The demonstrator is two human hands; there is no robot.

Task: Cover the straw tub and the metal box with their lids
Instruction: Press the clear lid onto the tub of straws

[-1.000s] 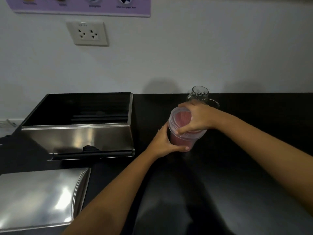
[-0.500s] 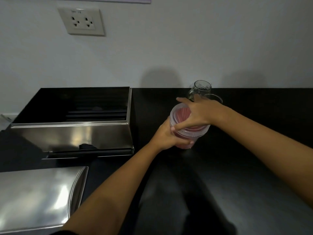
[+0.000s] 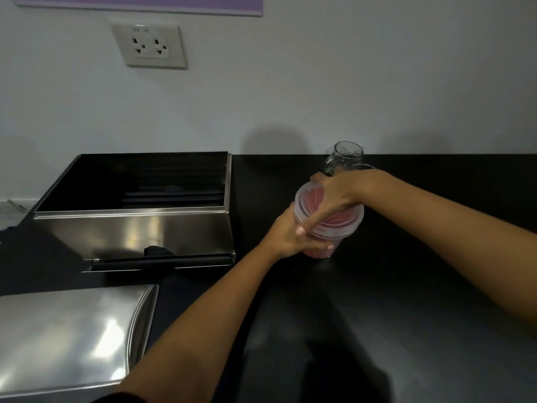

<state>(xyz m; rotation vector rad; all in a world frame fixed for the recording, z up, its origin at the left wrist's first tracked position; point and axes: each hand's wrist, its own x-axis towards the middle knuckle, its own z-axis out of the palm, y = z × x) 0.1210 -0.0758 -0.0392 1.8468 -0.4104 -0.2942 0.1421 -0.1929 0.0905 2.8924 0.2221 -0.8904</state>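
Observation:
A clear plastic straw tub full of red straws stands on the black counter, right of centre. My left hand wraps its side from the left. A translucent ribbed lid lies on the tub's top, and my right hand presses flat down on it. The open metal box stands to the left with dark items inside. Its shiny metal lid lies flat on the counter in front of it, at the lower left.
A glass jug stands just behind the tub, against the white wall. A double wall socket is above the box. The black counter stretches to the right and front.
My right hand has settled the lid lower and flatter onto the tub while my left hand keeps hold of its side. The view has shifted slightly.

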